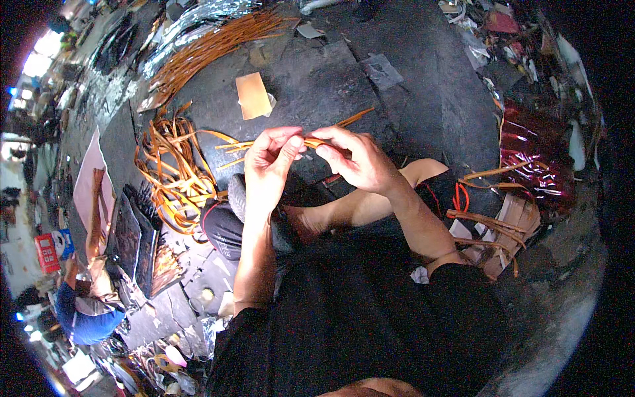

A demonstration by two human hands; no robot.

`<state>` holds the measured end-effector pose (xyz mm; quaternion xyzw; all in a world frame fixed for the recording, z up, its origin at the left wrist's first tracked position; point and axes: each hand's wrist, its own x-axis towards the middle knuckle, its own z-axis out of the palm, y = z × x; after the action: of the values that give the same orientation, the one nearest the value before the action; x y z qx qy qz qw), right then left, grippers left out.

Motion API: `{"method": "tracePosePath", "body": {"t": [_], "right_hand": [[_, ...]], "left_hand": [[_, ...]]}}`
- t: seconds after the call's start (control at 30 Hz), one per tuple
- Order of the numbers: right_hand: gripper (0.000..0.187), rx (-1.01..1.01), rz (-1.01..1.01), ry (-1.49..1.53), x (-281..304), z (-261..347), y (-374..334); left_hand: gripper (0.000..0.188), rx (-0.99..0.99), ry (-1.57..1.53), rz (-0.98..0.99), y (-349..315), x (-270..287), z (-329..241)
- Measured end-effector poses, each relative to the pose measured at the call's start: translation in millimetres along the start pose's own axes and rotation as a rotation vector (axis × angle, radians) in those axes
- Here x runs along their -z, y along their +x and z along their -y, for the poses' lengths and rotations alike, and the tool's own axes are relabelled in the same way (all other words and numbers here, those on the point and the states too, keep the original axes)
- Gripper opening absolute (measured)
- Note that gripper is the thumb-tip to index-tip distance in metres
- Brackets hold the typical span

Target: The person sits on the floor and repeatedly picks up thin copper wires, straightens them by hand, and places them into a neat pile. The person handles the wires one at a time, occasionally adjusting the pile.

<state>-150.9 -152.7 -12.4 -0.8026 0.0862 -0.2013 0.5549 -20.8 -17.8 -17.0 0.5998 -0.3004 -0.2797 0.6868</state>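
Both hands meet in front of me over my crossed legs. Between them runs a small bundle of thin orange-brown strips (357, 118), its ends sticking out past either side. My left hand (271, 159) is pinched on the strips, thumb against the fingers. The same strips are gripped by my right hand (354, 157) between thumb and fingertips. What the fingertips are shaping is too small to make out. Left of my knee lies a loose tangle of flat orange-brown strips (169, 175); one strip trails from it toward my left hand.
A long bundle of brown rods (205, 56) lies at the far left, beside silvery strips (192, 23). An orange card (253, 96) is on the dark floor ahead. Dark red shiny sheeting (532, 155) and cut brown pieces (496, 228) lie right. Another person in blue (86, 321) is at left.
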Motion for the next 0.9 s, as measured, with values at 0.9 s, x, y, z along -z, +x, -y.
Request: {"method": "tracePosePath", "body": {"t": [0.9], "right_hand": [[0.016,0.310,-0.271,-0.265,-8.8,32.8,7.6]], "left_hand": [[0.024,0.119,-0.181,0.081,-0.2,9.1,-40.7]]}}
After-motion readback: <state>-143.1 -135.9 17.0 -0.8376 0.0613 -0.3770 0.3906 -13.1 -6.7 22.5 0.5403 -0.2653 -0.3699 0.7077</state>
